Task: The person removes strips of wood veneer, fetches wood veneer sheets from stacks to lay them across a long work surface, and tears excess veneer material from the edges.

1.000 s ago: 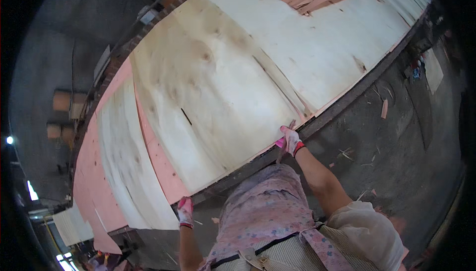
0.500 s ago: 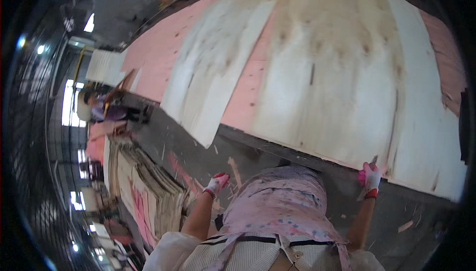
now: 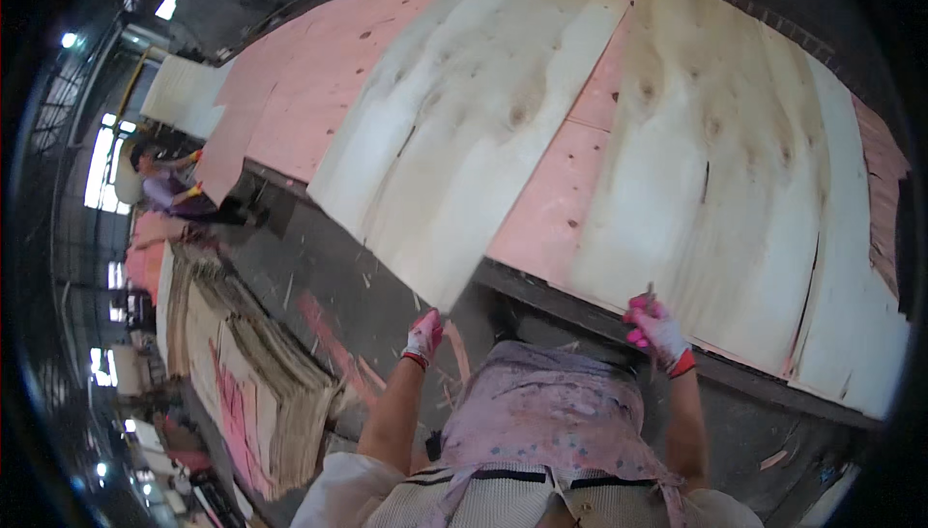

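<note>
My left hand [image 3: 422, 336], in a white and pink glove, is closed at the near corner of a pale wood veneer sheet [image 3: 464, 132], its fingertips on that corner. The sheet lies slanted across a pink layer and overhangs the table's near edge. Close to the near edge of a second veneer sheet [image 3: 735, 190], my right hand [image 3: 661, 333] is closed round a thin, knife-like tool [image 3: 651, 290]. Only the narrow tip and a bit of the lower end show; the glove hides the rest. Between the two sheets runs a strip of pink layer [image 3: 551, 214].
Far left, another person [image 3: 169, 180] in yellow-red gloves handles a pink sheet [image 3: 232, 141]. A stack of veneer sheets [image 3: 256, 354] stands at lower left. Pink and pale scraps [image 3: 329, 335] litter the floor. Another pale sheet [image 3: 851, 267] lies at the right.
My left hand has reached the veneer's near corner. That sheet now sits farther right in view. My right hand has moved left with the tool. The other person has lifted a pink sheet.
</note>
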Available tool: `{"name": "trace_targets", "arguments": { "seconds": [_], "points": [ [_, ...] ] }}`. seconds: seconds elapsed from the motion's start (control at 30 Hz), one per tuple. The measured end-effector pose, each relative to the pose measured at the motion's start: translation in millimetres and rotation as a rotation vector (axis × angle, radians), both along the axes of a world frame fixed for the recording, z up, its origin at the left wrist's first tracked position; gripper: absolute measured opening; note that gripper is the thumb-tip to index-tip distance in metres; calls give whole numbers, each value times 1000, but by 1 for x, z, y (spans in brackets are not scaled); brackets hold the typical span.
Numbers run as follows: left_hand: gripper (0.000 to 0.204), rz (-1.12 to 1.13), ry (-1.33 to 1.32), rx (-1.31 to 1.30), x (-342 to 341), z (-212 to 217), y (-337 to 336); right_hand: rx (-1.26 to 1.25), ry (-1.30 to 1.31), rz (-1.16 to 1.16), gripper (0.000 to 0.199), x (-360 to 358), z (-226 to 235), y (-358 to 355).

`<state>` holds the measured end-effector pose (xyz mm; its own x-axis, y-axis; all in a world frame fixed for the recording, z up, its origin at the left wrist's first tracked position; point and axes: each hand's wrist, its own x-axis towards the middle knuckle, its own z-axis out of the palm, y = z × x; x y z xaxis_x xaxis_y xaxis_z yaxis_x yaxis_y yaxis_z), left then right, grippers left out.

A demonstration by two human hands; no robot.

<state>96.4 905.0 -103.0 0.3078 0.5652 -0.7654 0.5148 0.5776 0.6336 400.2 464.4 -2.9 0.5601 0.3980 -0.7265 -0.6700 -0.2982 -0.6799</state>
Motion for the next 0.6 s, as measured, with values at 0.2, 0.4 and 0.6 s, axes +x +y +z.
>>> {"name": "trace_targets", "arguments": {
  "seconds": [0.2,0.4,0.6],
  "points": [
    [34,254,-341,-432,-21,-41,148,254,84,131,47,-99,-59,220],
    [31,-138,-367,-479,-12,-12,158,226,275,-41,71,-123,-55,356],
    [39,-191,-561,-645,-2,57,169,310,198,-239,42,-118,-19,394]
  ]
}}
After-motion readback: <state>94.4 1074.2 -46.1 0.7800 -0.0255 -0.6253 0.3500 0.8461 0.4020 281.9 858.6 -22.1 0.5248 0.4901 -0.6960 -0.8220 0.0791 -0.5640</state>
